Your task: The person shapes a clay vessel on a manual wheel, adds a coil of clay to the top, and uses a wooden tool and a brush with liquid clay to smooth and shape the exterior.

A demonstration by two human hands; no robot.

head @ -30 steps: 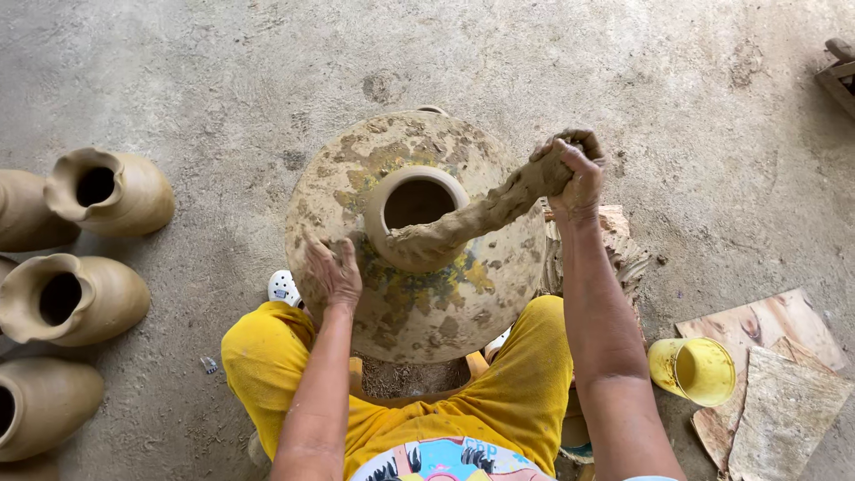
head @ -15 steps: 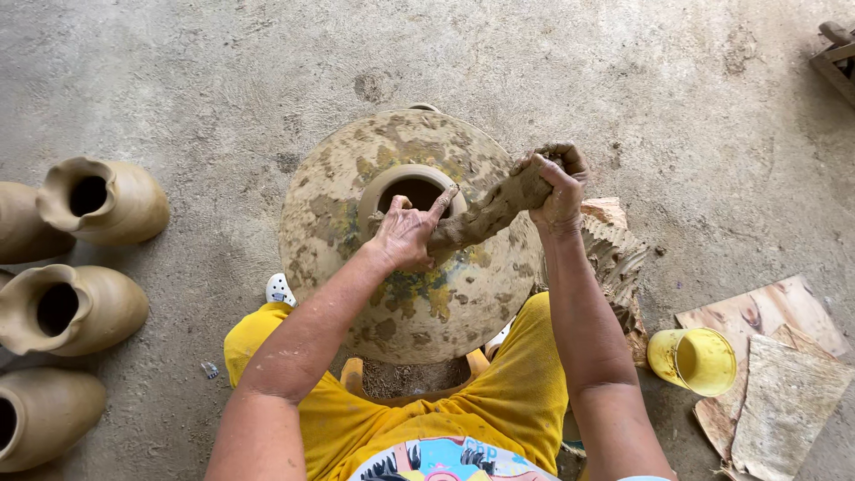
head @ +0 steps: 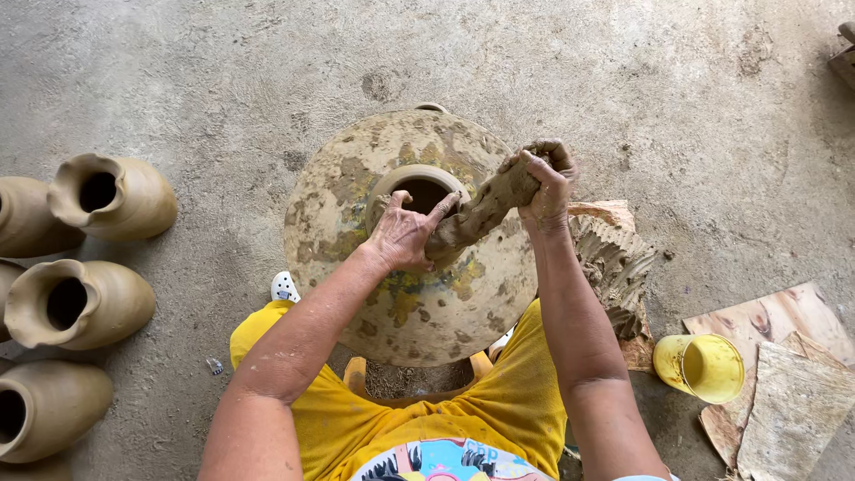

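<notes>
left hand (head: 403, 236) fingers closed on clay coil (head: 481, 210) lower end at pot (head: 419, 191) rim | right hand (head: 545, 183) gripping coil's upper end | pot on round wheel (head: 410, 303) | jugs (head: 111, 198) left, yellow cup (head: 701, 366) right

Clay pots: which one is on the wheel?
The small open-mouthed pot at the wheel's centre, under the left hand; the other pots lie on the floor, left.

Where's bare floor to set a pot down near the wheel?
Bare concrete floor beyond the wheel disc, and between the disc and the clay jugs at left. Crowded at right: clay lump, yellow cup, boards.
</notes>
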